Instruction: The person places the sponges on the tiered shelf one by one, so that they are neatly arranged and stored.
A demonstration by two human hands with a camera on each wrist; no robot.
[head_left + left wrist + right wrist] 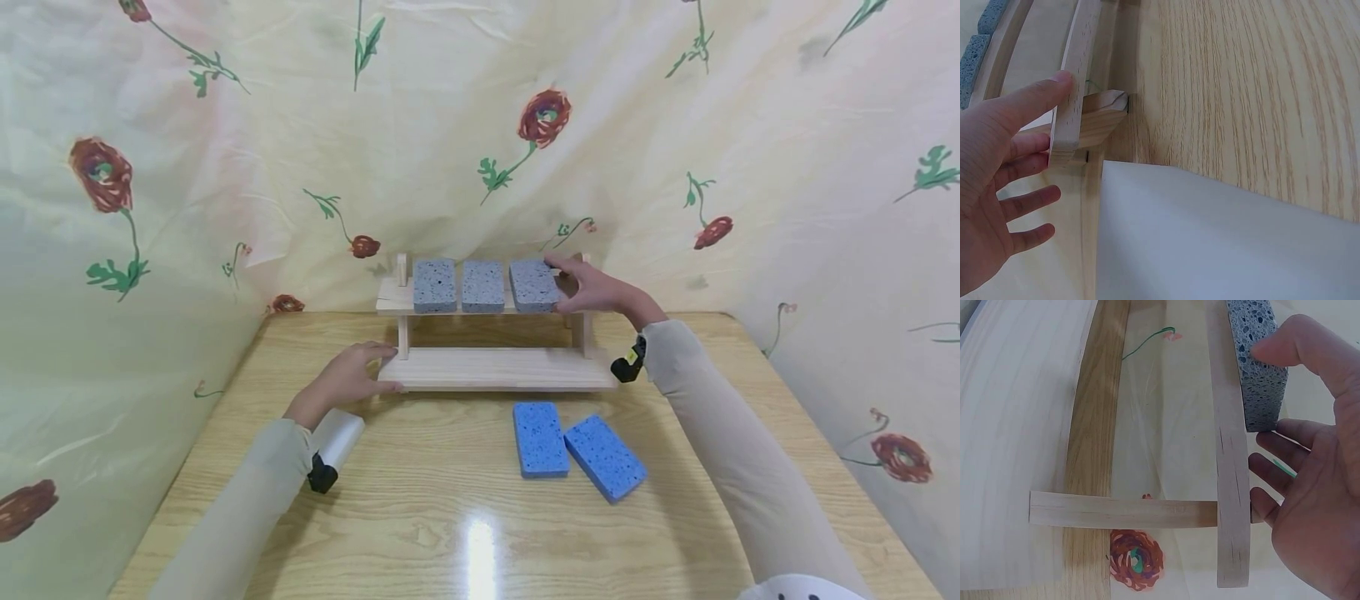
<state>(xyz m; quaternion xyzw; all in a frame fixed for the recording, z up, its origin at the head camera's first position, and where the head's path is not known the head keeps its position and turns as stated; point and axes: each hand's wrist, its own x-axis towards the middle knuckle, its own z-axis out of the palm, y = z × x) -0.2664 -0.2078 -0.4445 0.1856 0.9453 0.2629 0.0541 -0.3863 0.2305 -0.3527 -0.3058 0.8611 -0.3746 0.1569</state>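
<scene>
A two-tier wooden rack stands toward the back of the table. My left hand grips the left end of its lower board; in the left wrist view the thumb lies on one side of the board, with fingers on the other. On the upper shelf three grey sponges lie in a row: left, middle and right. My right hand holds the right grey sponge at its right side. The right wrist view shows the thumb on that speckled sponge, fingertips at its far side.
Two blue sponges lie on the table in front of the rack, one nearly straight, the other slanted. A white block-like object sits beside my left wrist. Flowered cloth hangs behind and at both sides.
</scene>
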